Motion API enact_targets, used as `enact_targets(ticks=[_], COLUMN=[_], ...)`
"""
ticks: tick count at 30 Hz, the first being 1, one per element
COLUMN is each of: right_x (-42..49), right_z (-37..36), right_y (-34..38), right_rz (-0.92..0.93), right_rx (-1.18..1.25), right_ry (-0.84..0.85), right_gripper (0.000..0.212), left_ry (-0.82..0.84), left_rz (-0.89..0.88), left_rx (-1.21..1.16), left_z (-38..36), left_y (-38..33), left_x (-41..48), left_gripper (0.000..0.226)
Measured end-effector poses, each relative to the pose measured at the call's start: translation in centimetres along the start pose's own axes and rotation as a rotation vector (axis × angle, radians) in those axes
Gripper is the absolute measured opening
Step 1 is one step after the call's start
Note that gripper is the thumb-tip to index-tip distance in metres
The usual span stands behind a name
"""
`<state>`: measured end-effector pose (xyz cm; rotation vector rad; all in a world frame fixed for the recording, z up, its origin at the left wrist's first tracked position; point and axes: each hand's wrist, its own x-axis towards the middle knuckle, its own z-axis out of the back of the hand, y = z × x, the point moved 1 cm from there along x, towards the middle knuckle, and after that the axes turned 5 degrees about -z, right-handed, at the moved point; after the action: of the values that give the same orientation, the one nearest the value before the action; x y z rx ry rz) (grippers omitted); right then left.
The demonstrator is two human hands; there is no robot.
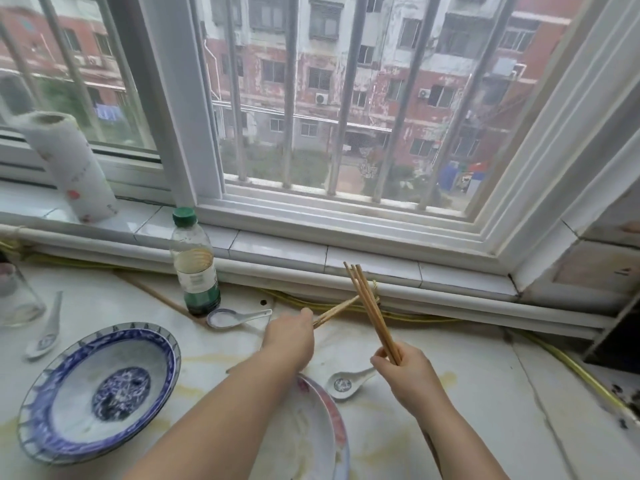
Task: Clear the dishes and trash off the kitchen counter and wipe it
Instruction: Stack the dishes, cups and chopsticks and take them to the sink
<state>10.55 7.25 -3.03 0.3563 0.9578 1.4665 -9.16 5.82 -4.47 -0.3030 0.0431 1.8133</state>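
Stained counter (450, 427) beneath window (194, 116). Your right hand (405, 372), 4 o'clock: fingers clasped round chopstick bundle (370, 313), tips up, likely gathering one load. Your left hand (291, 337), centre: grasping loose pair (336, 311) by its ends. Blue bowl (100, 393), 8 o'clock; plate (311, 438), 6 o'clock: uncleared.

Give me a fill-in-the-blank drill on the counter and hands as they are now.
1. The left hand and the right hand each grip ____.
2. The bottle has a ____ cap.
3. The paper roll stands on the ____.
4. The bowl is patterned white and ____.

Missing words: chopsticks; green; windowsill; blue.
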Motion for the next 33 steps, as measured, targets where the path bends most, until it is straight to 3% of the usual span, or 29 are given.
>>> enact_targets(ticks=[9, 11, 15, 17, 20, 25, 33], right_x=[-0.9, -1.6, -3.1, -3.8, -4.5, -4.3, -0.3], right_z=[-3.9, -5.6, -9.4, -11.4, -15.3, -21.7, -29.9], right_y=[8.3, 10.3, 14.8, 17.0, 20.4, 24.5, 26.5], right_rz=[0.131, 0.172, 0.274, 0.312, 0.350, 0.338, 0.214], right_rx=[0.171, 0.192, 0.163, 0.145, 0.092, -0.082, -0.449], right_ry=[0.024, 0.045, 0.107, 0.103, 0.110, 0.122, 0.084], right_gripper=[0.013, 0.013, 0.013, 0.013, 0.016, 0.011, 0.009], left_ry=[-0.102, -0.253, -0.707, -0.782, -0.715, -0.505, -0.368], left_rz=[-0.062, -0.082, -0.048, 0.010, 0.164, 0.517, 0.471], left_rx=[-0.308, -0.408, -0.565, -0.560, -0.521, -0.541, -0.518], left_z=[6.1, 6.9, 7.9, 8.1, 8.0, 5.9, 3.6], left_y=[3.7, 6.4, 13.7, 17.8, 25.2, 36.1, 42.2], left_x=[-5.3, -7.0, -10.3, -11.4, -12.4, -13.0, -13.3], left_gripper=[0.013, 0.012, 0.019, 0.016, 0.014, 0.030, 0.027])
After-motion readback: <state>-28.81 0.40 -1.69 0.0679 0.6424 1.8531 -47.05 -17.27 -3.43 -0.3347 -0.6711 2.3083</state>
